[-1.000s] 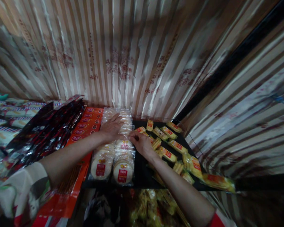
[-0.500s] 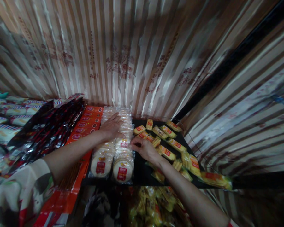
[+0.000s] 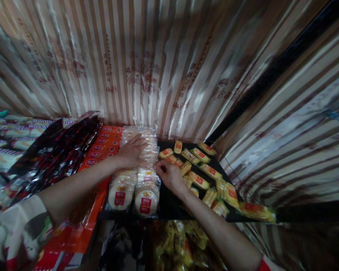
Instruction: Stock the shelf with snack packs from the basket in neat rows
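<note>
Two rows of round white rice crackers in clear wrappers [image 3: 146,201] with red labels stand on a black shelf [image 3: 169,209]. My left hand [image 3: 132,152] lies across the rows with its fingers stretched out, resting on the packets. At the right edge of the right-hand row, my right hand [image 3: 169,173] has thumb and fingertips pinched together on the wrapper edge of a rice cracker packet. The exact grip is partly hidden by the curled fingers. Both hands are close together, the left thumb nearly reaching the right fingertips.
Yellow snack packets [image 3: 199,180] lie scattered to the right. Leftward are an orange snack bag [image 3: 101,145], dark shiny packets [image 3: 64,150] and white packets [image 3: 1,158]. Below the shelf edge are more yellow packets [image 3: 183,244]. A striped curtain [image 3: 147,75] hangs behind, a dark pole [image 3: 260,82] crossing it.
My right hand has moved slightly left and up along the right row, closer to my left thumb. The left hand stays on the packets, its thumb now stretched further right.
</note>
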A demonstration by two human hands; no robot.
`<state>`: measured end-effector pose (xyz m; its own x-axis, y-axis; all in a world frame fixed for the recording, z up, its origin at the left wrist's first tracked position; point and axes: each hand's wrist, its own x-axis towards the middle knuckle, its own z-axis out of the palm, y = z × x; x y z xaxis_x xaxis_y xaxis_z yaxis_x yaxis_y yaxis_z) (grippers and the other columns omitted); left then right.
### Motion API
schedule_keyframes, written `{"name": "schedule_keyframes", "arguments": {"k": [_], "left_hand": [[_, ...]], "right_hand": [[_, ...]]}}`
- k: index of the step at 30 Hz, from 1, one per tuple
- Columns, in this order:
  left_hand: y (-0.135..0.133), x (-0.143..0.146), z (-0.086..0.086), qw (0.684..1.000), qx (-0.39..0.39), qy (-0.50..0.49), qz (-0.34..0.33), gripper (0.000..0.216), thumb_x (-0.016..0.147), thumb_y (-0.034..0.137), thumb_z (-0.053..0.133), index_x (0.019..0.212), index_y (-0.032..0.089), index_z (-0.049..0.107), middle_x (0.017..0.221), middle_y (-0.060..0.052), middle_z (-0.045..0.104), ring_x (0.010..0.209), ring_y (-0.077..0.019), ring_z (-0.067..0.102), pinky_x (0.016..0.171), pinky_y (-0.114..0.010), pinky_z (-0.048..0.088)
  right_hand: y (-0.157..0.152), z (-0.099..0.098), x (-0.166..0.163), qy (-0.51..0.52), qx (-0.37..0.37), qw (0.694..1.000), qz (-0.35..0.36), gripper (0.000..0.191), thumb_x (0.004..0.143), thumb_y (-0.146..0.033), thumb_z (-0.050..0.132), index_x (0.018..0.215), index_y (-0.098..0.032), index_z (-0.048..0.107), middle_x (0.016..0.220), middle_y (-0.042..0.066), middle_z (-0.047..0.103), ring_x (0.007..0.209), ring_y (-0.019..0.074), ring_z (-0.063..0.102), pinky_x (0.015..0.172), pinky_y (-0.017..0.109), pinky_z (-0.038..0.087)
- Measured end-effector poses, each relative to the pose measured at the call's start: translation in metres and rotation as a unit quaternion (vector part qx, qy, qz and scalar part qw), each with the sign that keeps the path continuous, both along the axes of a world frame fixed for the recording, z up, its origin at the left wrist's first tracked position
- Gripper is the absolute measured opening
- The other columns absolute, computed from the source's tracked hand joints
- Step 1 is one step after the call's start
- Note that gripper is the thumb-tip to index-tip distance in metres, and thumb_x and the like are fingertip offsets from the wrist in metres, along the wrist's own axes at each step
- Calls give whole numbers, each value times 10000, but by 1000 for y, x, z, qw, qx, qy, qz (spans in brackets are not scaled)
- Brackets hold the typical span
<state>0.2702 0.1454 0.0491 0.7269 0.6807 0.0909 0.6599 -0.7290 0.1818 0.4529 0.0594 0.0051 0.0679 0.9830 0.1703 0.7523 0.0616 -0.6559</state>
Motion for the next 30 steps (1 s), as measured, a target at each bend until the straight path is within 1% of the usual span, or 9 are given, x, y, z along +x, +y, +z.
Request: {"name": "schedule_keyframes", "arguments": {"k": [4, 7, 11, 13, 16, 18, 22, 26, 30], "left_hand": [[-5, 0, 1, 1000, 2, 23, 5, 797, 673, 578, 635, 1303, 139, 420, 1467, -141, 273, 1384, -299, 74, 1106, -431, 188], [-5, 0, -2, 1000, 5, 22, 6, 789, 681, 581, 623, 1302, 138, 423, 1469, -139, 268, 1386, -295, 63, 1110, -418, 178], [-4, 2, -4, 1000, 2, 21, 10, 786, 673, 570, 635, 1298, 139, 428, 1467, -135, 275, 1387, -292, 63, 1112, -409, 168], [-4, 2, -4, 1000, 0, 17, 13, 772, 664, 555, 650, 1282, 140, 445, 1465, -134, 281, 1384, -296, 78, 1110, -412, 178], [-4, 1, -5, 1000, 1, 13, 14, 740, 666, 536, 655, 1263, 142, 466, 1459, -133, 293, 1384, -294, 84, 1108, -408, 183], [-3, 1, -6, 1000, 0, 13, 15, 736, 670, 537, 652, 1263, 141, 468, 1454, -134, 302, 1385, -289, 80, 1110, -406, 182], [-3, 0, -7, 1000, -10, 11, 18, 743, 664, 546, 658, 1262, 145, 474, 1458, -137, 294, 1385, -295, 72, 1111, -414, 183], [-6, -1, -4, 999, -19, 14, 21, 702, 696, 549, 627, 1257, 155, 477, 1463, -126, 285, 1384, -304, 72, 1109, -430, 183], [-11, -4, 1, 1000, -12, 12, 3, 740, 720, 638, 538, 1276, 156, 456, 1456, -119, 301, 1382, -297, 87, 1109, -430, 173]], "right_hand": [[-2, 0, -1, 35, 7, 999, -3, 179, 793, -341, 514, 713, -199, 587, 650, 2, 611, 580, 132, 543, 562, 231, 405], [-8, 5, 1, 36, 10, 999, -29, 238, 788, -423, 525, 734, -195, 568, 648, 5, 597, 557, 129, 521, 527, 230, 389], [-20, 10, 9, -19, -69, 997, -33, 333, 790, -510, 512, 686, -204, 596, 594, -3, 592, 536, 132, 521, 509, 234, 353], [-24, 10, 11, -30, -102, 994, -13, 306, 774, -495, 546, 686, -211, 618, 610, -6, 616, 554, 135, 542, 516, 234, 352], [-28, 7, 12, -5, -110, 993, 27, 204, 762, -406, 585, 714, -213, 631, 652, -13, 643, 593, 134, 570, 535, 228, 367], [-28, 6, 10, 22, -112, 993, 41, 176, 778, -359, 561, 720, -207, 628, 618, -20, 632, 567, 128, 569, 534, 225, 375], [-27, 4, 3, 45, -92, 995, 16, 159, 790, -317, 529, 717, -202, 611, 549, -27, 606, 523, 125, 562, 534, 223, 388], [-27, 1, -1, 58, -81, 995, -7, 160, 802, -308, 501, 719, -204, 591, 536, -27, 597, 507, 124, 557, 526, 219, 397], [-27, -1, -3, 56, -73, 996, -18, 161, 804, -303, 488, 731, -199, 587, 541, -21, 592, 507, 125, 550, 521, 219, 398]]}}
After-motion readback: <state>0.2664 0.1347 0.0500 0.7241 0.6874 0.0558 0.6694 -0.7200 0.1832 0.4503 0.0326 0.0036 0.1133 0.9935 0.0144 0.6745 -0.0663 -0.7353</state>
